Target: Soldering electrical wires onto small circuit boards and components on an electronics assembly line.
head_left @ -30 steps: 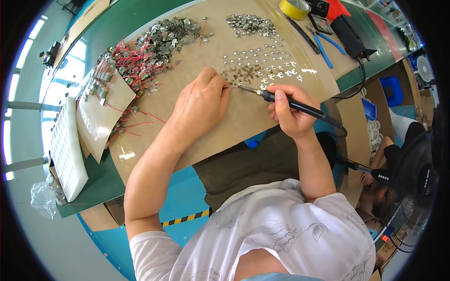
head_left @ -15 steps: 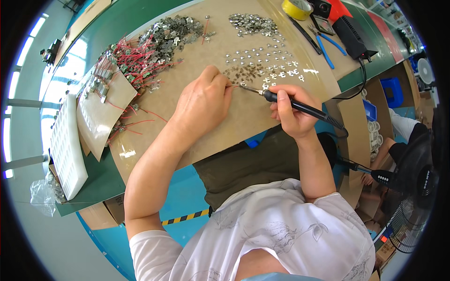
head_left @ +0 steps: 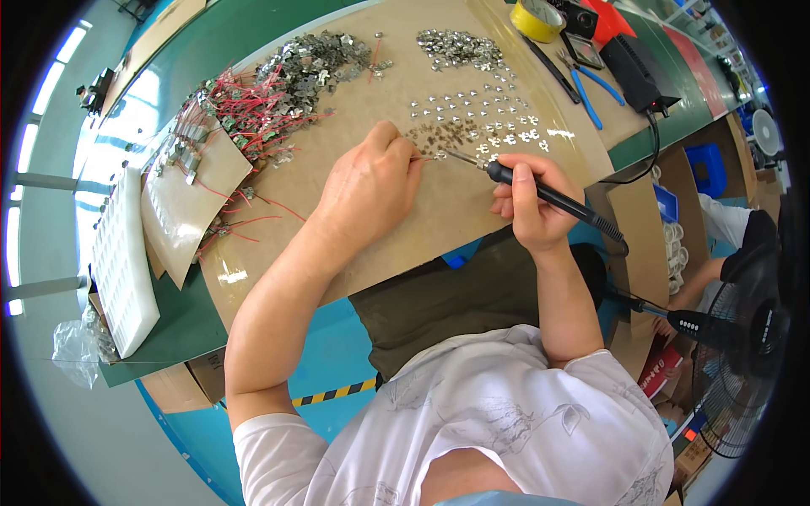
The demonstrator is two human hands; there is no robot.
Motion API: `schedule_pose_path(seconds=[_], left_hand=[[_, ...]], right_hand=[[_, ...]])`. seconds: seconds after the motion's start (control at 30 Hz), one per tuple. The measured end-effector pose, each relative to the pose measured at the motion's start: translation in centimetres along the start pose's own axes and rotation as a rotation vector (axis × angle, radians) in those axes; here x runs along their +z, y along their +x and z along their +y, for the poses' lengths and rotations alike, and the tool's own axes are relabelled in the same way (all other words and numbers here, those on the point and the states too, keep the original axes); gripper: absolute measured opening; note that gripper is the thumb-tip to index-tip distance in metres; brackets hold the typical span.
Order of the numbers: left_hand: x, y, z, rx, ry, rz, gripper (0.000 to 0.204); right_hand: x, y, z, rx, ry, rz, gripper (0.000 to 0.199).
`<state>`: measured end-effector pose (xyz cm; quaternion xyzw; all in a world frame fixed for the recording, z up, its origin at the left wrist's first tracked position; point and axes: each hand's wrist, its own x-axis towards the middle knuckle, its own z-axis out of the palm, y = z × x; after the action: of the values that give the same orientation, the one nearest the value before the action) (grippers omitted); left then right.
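Note:
My left hand [head_left: 371, 181] rests over the brown work sheet, its fingertips pinched on a short red wire [head_left: 425, 158]. The wire's end meets a small silver metal clip [head_left: 440, 155] lying on the sheet. In my right hand [head_left: 540, 207] is a black soldering iron [head_left: 567, 201], held like a pen, with its thin tip just above and beside that clip. Small brownish pieces [head_left: 447, 132] are scattered beyond the tip. Flat silver clips [head_left: 510, 142] lie to their right, and rows of small cone-shaped metal parts [head_left: 472, 104] sit farther back.
At the back left are a heap of metal clips [head_left: 325, 59] and tangled red-wired parts [head_left: 253, 105]. A white slotted tray [head_left: 122, 261] leans at the left edge. Yellow tape [head_left: 537, 18], blue-handled pliers [head_left: 586, 97] and a black corded box [head_left: 639, 72] stand back right. A fan [head_left: 742, 329] and another person's arm [head_left: 696, 287] are at right.
The soldering iron's tip has drawn back slightly up and to the right, off the small clip. My left hand stays pinched on the wire. The whole view has shifted slightly.

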<state>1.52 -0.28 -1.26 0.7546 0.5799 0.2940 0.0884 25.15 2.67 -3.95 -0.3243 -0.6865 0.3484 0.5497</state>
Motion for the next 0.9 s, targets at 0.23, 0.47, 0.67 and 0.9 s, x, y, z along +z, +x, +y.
schedule_pose_path(seconds=[0.23, 0.47, 0.67, 0.9], left_hand=[[0.6, 0.1, -0.8, 0.01, 0.02, -0.005, 0.013], [0.1, -0.5, -0.9, -0.029, 0.059, -0.064, 0.013], [0.3, -0.4, -0.7, 0.07, 0.107, -0.054, 0.017], [1.5, -0.7, -1.1, -0.03, 0.031, -0.074, 0.021]], right_hand=[[0.1, 0.8, 0.1, 0.097, 0.115, 0.027, 0.023], [4.0, 8.1, -3.5, 0.088, 0.038, -0.203, 0.025], [10.2, 15.4, 0.2, -0.307, -0.227, -0.411, 0.028], [13.1, 16.3, 4.3, -0.338, -0.479, -0.587, 0.036]])
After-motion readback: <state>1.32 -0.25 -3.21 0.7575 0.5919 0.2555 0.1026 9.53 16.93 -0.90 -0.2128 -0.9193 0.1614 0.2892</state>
